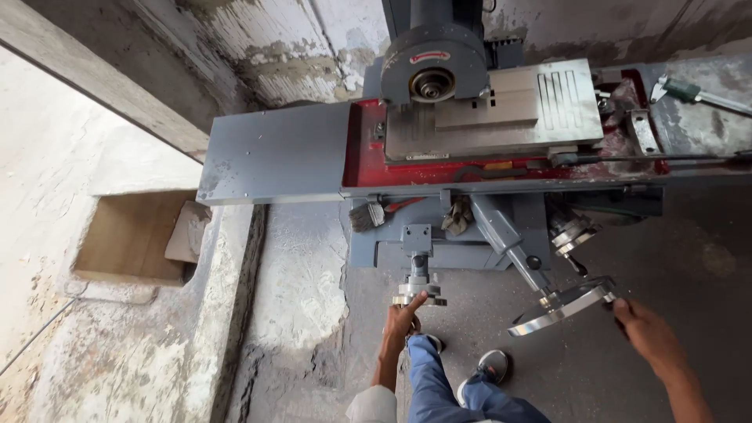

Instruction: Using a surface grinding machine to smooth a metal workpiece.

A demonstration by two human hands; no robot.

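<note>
I look down at a grey surface grinding machine (439, 164) with a round wheel guard (431, 63) over a flat steel table (501, 110). My left hand (401, 317) reaches up to the small handwheel (419, 294) on the machine's front, fingers touching its rim. My right hand (638, 325) grips the handle at the edge of the large shiny handwheel (560, 305) at the lower right. My legs in blue trousers and grey shoes (493, 364) show below.
A small brush (366, 215) hangs on the machine's front. A caliper (689, 92) lies at the machine's top right. A rough concrete wall stands behind, with a recess (133, 235) in the wall at left. The floor is grey concrete.
</note>
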